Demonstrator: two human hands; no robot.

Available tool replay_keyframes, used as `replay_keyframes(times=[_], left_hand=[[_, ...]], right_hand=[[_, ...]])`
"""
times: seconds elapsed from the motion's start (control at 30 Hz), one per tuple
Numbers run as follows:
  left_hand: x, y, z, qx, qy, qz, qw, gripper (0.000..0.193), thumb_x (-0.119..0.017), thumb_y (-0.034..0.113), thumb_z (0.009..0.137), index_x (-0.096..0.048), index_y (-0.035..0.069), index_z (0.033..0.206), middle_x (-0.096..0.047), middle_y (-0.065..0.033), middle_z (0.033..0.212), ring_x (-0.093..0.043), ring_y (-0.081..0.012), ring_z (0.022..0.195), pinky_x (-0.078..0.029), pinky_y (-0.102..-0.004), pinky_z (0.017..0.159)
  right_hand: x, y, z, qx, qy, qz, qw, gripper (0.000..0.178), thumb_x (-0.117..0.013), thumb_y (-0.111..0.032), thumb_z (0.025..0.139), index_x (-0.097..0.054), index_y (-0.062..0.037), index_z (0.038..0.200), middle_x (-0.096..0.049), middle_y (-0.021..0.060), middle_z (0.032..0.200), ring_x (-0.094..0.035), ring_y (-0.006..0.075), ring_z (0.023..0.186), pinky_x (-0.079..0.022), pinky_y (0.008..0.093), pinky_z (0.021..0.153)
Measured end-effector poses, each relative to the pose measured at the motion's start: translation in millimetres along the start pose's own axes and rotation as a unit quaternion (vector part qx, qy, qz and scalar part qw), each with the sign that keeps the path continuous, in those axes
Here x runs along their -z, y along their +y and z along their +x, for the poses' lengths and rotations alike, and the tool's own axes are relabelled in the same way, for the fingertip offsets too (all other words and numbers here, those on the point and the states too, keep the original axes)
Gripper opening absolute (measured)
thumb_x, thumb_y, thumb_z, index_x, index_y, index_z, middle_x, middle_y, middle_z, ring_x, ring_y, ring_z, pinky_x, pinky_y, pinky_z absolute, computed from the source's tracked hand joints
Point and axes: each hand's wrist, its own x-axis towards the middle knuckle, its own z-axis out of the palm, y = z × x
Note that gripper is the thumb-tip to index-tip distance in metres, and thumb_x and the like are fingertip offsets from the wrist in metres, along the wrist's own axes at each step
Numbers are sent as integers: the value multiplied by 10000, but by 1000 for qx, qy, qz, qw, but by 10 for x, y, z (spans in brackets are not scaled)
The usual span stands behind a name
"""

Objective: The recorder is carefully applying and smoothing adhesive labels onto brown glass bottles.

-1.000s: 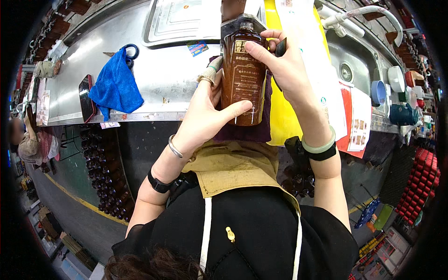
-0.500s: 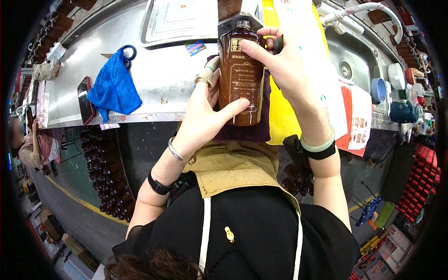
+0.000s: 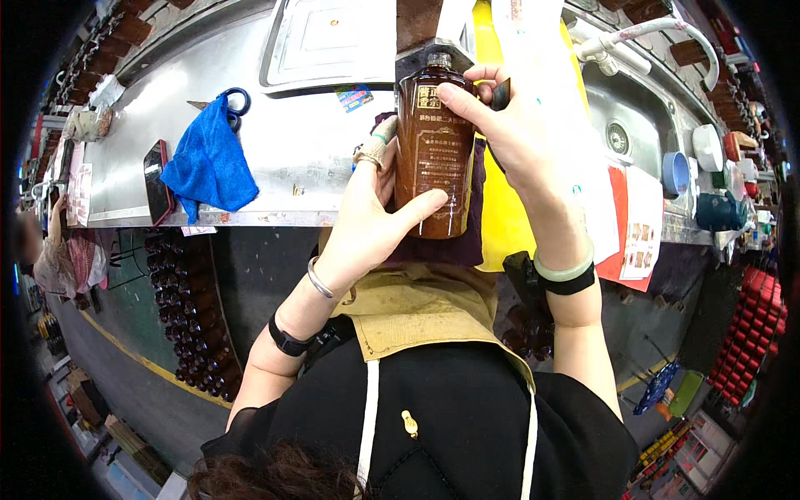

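Observation:
A brown glass bottle point(image 3: 433, 158) with gold print lies lengthwise in front of me, its capless-looking clear neck pointing away. My left hand point(image 3: 367, 208) grips its left side, thumb across the lower front; some of its fingers wear pale covers. From the right, my right hand point(image 3: 508, 125) holds the upper part, thumb on the gold square near the shoulder. A dark, slim object point(image 3: 501, 95) sticks out by the right fingers; its kind cannot be made out. Beneath the bottle is a dark purple cloth point(image 3: 473, 225).
On the metal bench to the left are a blue cloth point(image 3: 210, 162), scissors point(image 3: 237, 103) and a red-edged phone point(image 3: 156, 183). A metal tray point(image 3: 327, 42) stands behind. To the right are yellow sheeting point(image 3: 493, 217), papers point(image 3: 640, 217) and a sink point(image 3: 621, 108) with a tap.
The whole scene has shifted slightly down in the picture, with the bottle and both hands a little lower. Both hands keep the same hold.

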Motion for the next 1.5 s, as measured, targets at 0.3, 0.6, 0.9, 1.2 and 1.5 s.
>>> replay_keyframes(times=[0.3, 0.6, 0.9, 1.2, 1.5], left_hand=[[32, -59, -13, -13, -3, 13, 1000, 996, -789, 61, 900, -107, -78, 1612, -297, -261, 1623, -341, -298, 1511, -304, -414, 1249], [33, -49, -17, -7, -4, -4, 1000, 1000, -794, 53, 894, -110, -69, 1612, -284, -265, 1630, -323, -301, 1523, -299, -424, 1256], [-2, -22, -31, -16, 0, 3, 1000, 962, -788, 34, 895, -144, -77, 1601, -315, -244, 1617, -350, -285, 1507, -316, -418, 1247], [-18, -17, -29, -28, -1, -6, 1000, 933, -775, 16, 902, -163, -68, 1602, -320, -238, 1617, -365, -271, 1496, -324, -410, 1241], [96, -15, -48, 0, 34, -112, 993, 847, -696, 154, 1013, -139, -82, 1605, -262, -249, 1658, -325, -289, 1527, -285, -405, 1256]], right_hand=[[-34, -4, 7, 27, 18, -54, 998, 497, -908, -320, 806, -618, -16, 1071, -463, -79, 797, -408, 29, 710, -358, 187, 619], [4, 1, 22, 12, 0, -47, 999, 509, -914, -311, 806, -618, -8, 1088, -519, -68, 818, -454, 27, 727, -386, 192, 633], [18, 11, 11, 31, -8, -59, 998, 554, -918, -306, 806, -610, 13, 1137, -552, -48, 823, -488, 44, 736, -420, 210, 645], [-2, -39, -19, 18, -14, -29, 999, 537, -906, -288, 824, -604, 24, 1141, -616, -13, 867, -550, 55, 772, -461, 210, 678], [29, -17, -1, 6, -9, -29, 1000, 552, -913, -339, 811, -622, -3, 1137, -530, -61, 839, -477, 28, 724, -396, 191, 614]])
